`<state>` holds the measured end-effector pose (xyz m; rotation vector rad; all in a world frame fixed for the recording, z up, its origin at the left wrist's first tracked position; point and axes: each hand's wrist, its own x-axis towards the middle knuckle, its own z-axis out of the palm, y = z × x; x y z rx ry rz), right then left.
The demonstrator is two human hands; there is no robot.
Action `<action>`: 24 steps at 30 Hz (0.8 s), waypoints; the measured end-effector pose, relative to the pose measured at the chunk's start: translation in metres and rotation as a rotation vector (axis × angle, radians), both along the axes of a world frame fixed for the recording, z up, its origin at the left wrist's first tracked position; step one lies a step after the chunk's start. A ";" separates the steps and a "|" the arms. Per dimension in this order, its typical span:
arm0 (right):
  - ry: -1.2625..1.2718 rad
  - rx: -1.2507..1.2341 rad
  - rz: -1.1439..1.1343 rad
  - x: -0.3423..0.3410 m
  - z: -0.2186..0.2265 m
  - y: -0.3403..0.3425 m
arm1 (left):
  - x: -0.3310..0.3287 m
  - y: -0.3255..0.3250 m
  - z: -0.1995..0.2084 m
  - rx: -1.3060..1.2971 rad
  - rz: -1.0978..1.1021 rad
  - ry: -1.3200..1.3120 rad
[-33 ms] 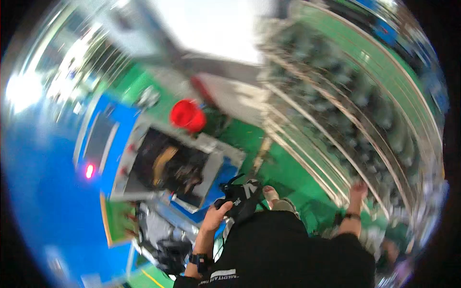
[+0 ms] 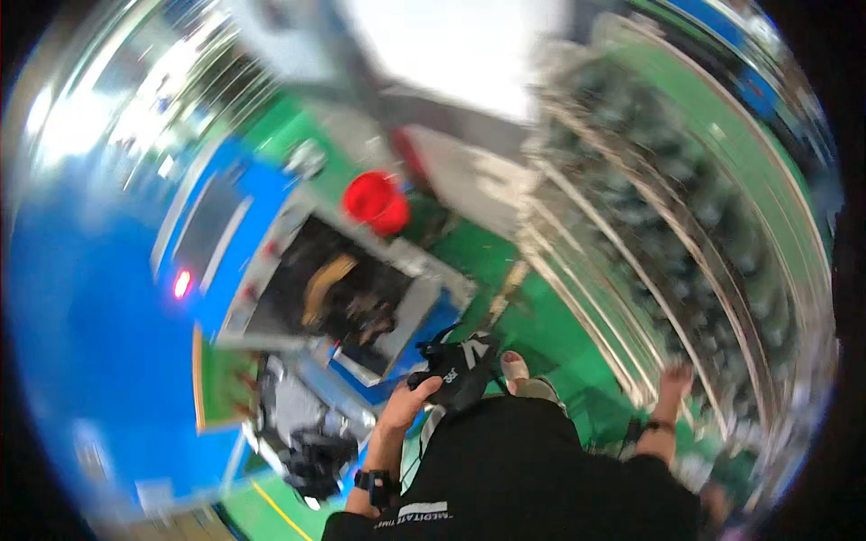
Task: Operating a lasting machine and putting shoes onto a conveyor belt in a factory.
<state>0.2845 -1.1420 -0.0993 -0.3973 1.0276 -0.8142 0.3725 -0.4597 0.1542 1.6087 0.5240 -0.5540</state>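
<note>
My left hand (image 2: 412, 402) grips the edge of a black bag (image 2: 462, 371) with white markings at my front. Its thumb lies on top and the other fingers are hidden underneath. Out to the right, my right hand (image 2: 675, 380) hangs beside a rack (image 2: 631, 270) loaded with rows of greyish-green pieces, too blurred to name. Motion smears its fingers, and I cannot tell whether it touches the rack. A machine with a dark, dirty open bed (image 2: 356, 288) and a curved tan piece stands just ahead on the left.
Beyond the machine stands a red bucket (image 2: 375, 203) on the green floor (image 2: 559, 316). Blue panels (image 2: 108, 334) with a glowing red light (image 2: 182, 284) fill the left. A dark, crumpled item (image 2: 317, 460) lies by my left forearm. My foot (image 2: 515, 367) shows below the bag.
The whole view has turned a little, so the machine, bucket and rack sit slightly farther right. My left hand keeps its grip on the black bag; my right arm stays out by the rack.
</note>
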 end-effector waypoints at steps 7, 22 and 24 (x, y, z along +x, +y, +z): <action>0.506 0.266 0.828 0.071 -0.059 0.166 | -0.150 0.129 0.003 -0.038 0.415 -0.045; 0.561 -0.625 2.392 0.207 0.022 0.549 | -0.281 0.264 -0.160 1.146 0.442 0.250; 0.624 -0.715 2.463 0.206 0.020 0.559 | -0.279 0.261 -0.165 1.170 0.547 0.200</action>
